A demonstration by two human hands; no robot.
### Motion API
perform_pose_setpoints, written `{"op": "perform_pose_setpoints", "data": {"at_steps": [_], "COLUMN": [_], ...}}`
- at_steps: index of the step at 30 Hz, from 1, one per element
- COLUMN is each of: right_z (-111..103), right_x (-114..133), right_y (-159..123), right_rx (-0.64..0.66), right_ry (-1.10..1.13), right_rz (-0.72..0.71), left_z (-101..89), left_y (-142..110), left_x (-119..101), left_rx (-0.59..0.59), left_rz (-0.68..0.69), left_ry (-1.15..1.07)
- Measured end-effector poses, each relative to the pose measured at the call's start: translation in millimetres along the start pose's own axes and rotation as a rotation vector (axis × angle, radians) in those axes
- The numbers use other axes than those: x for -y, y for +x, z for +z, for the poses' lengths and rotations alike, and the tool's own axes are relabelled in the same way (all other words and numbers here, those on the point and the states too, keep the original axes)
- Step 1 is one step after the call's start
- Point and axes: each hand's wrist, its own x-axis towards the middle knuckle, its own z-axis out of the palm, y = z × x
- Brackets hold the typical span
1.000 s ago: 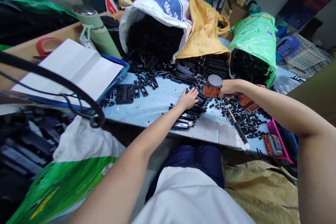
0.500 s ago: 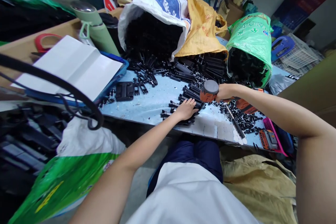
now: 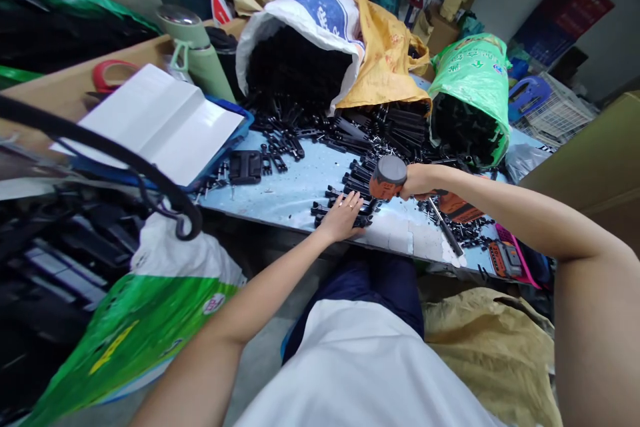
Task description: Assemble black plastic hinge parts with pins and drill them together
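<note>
My right hand [image 3: 419, 181] is wrapped round the grip of an orange and black cordless drill [image 3: 389, 179], held above the table with its round back end toward me. Its tip is hidden from view. To the left, my left hand [image 3: 344, 217] lies flat, fingers spread, on a row of black plastic parts [image 3: 356, 181] lined up side by side. Right of the row lies a heap of small screws [image 3: 434, 219]. A dark-handled screwdriver [image 3: 450, 238] rests over those screws.
A white sack [image 3: 310, 10], a yellow bag [image 3: 385, 73] and a green bag [image 3: 470, 73] lie open at the back, black parts around them. White paper [image 3: 160, 127] covers a blue tray at left, near a green flask [image 3: 207, 67]. A spare battery [image 3: 505, 259] sits by the right edge.
My left hand has slid slightly toward the near end of the row. The drill has shifted a little left in my right hand. The whole view has also moved slightly.
</note>
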Motion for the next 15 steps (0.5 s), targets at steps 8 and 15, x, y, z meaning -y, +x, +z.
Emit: {"op": "perform_pose_setpoints", "data": {"at_steps": [8,15], "right_z": [7.9,13.6], "right_x": [9.4,25.9], "right_y": [7.2,-17.7], "right_rx": [-0.090,-0.048], "right_ry": [-0.179,-0.066], "right_rz": [0.022,-0.012], "left_z": [-4.1,-1.2], "left_y": [-0.8,-6.4], "left_x": [-4.2,-3.8], "left_rx": [-0.047,-0.094], "left_rz": [-0.001,0.032], "left_ry": [-0.007,-0.034]}}
